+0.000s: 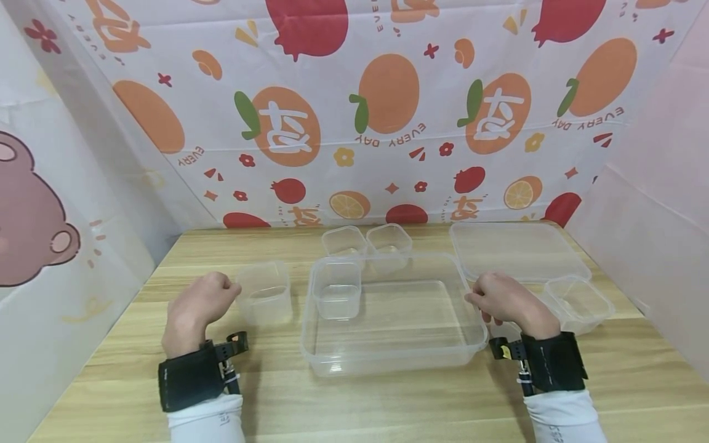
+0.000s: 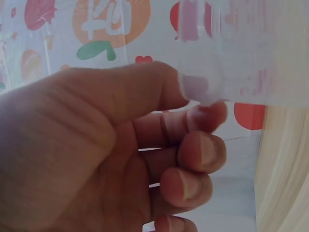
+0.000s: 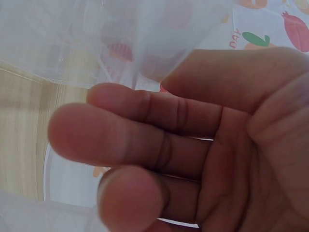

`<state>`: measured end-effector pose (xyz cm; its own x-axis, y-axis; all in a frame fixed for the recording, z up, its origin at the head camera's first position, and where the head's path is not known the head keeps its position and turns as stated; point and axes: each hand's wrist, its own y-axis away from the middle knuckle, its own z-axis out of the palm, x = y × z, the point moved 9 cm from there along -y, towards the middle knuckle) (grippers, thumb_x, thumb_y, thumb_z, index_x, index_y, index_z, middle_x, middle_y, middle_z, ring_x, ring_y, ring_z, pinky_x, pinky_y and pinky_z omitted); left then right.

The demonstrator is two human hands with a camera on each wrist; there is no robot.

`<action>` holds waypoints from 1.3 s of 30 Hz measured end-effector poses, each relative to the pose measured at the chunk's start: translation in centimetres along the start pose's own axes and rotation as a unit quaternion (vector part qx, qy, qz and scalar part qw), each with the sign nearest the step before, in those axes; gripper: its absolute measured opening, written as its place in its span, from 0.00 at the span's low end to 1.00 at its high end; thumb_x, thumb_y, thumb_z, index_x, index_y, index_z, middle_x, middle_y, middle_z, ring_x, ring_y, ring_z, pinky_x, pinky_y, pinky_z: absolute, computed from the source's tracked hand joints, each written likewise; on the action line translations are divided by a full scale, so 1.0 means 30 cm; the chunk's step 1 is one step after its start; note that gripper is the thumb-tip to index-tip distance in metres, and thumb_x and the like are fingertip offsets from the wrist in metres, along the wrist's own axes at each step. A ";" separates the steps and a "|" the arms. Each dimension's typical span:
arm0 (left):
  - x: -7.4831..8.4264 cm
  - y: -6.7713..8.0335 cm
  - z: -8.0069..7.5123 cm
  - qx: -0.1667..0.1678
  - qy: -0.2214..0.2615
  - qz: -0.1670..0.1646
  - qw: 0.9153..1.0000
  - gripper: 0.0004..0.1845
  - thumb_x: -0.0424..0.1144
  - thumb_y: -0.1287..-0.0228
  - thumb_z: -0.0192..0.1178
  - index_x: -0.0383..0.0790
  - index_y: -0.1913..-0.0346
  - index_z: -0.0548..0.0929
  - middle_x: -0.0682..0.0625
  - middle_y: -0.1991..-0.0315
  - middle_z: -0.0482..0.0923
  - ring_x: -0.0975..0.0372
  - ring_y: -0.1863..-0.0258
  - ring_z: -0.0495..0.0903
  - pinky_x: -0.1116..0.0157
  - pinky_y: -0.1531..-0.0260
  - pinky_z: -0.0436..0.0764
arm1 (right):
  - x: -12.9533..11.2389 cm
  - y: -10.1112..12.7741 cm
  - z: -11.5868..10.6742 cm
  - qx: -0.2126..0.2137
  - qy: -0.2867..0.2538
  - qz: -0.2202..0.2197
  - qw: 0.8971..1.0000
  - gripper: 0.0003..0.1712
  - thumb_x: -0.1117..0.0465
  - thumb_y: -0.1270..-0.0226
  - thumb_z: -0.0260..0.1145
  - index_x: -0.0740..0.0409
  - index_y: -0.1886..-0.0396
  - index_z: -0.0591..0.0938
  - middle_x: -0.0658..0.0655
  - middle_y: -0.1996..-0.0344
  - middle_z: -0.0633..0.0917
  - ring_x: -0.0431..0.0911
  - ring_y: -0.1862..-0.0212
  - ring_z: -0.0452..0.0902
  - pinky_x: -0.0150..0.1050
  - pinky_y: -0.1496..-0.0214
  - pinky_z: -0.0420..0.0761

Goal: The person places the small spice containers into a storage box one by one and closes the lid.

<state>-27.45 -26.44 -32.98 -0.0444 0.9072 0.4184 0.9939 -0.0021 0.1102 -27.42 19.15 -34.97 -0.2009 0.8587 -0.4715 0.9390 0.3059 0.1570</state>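
Observation:
My left hand (image 1: 202, 311) pinches the near-left edge of a small clear plastic container (image 1: 268, 307) between thumb and forefinger. In the left wrist view that container (image 2: 241, 58) shows above the fingertips, and the other fingers are curled beneath. To the right, my right hand (image 1: 512, 301) holds the right rim of a large clear plastic box (image 1: 388, 363) between thumb and forefinger. The right wrist view shows its translucent wall (image 3: 120, 43) at the fingertips. Another small clear container (image 1: 336, 301) stands inside the box at its left side.
Two small clear containers (image 1: 389, 237) stand behind the box. A flat clear lid (image 1: 520, 249) lies at the back right. Another container (image 1: 578, 304) sits right of my right hand, and clear plastic (image 1: 504, 332) shows beneath that hand. A printed cloth (image 1: 388, 178) hangs behind the wooden table (image 1: 354, 412).

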 end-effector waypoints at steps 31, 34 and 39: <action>0.090 0.059 -0.086 0.077 0.026 0.041 0.996 0.15 0.40 0.27 0.45 0.37 0.70 0.75 0.50 0.80 0.61 0.56 0.79 0.63 0.60 0.78 0.60 | -0.008 0.008 0.005 0.001 -0.004 -0.007 1.000 0.18 0.65 0.26 0.62 0.61 0.80 0.79 0.50 0.88 0.75 0.42 0.85 0.69 0.38 0.78 0.71; 0.100 0.062 -0.100 0.085 0.026 0.041 0.995 0.15 0.40 0.27 0.45 0.37 0.70 0.75 0.50 0.80 0.62 0.56 0.79 0.64 0.60 0.78 0.61 | -0.010 0.005 0.000 0.000 -0.005 -0.007 1.000 0.18 0.65 0.26 0.62 0.61 0.80 0.79 0.50 0.88 0.75 0.42 0.85 0.69 0.38 0.78 0.71; 0.117 0.065 -0.124 0.098 0.031 0.040 0.994 0.15 0.40 0.28 0.45 0.36 0.68 0.77 0.49 0.79 0.64 0.55 0.78 0.65 0.60 0.78 0.62 | -0.010 0.001 -0.007 -0.005 -0.007 -0.003 1.000 0.18 0.64 0.26 0.62 0.61 0.80 0.79 0.51 0.88 0.75 0.42 0.85 0.69 0.38 0.78 0.71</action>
<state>-26.05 -24.83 -27.95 0.0354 0.8793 0.4749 0.9948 0.0142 -0.1006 -27.39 18.99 -34.66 -0.2018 0.8516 -0.4838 0.9351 0.3144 0.1633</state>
